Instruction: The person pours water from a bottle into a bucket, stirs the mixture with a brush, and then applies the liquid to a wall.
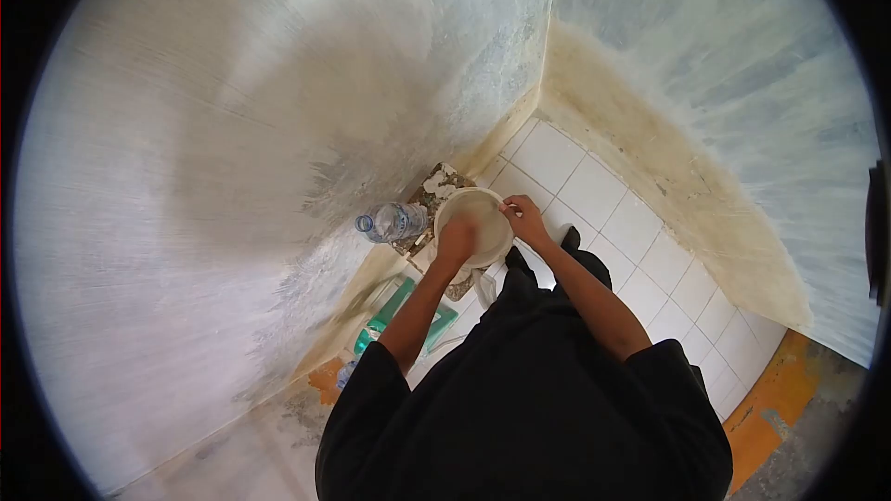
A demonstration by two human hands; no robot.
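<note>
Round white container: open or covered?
Open. No lid covers the round white container; its inside shows around the blurred left hand, right hand at its rim.

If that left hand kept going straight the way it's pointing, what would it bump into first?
Probably the inside of the round, off-white tub, towards its far wall. The left hand is blurred, so its depth and exact aim are unclear.
</note>
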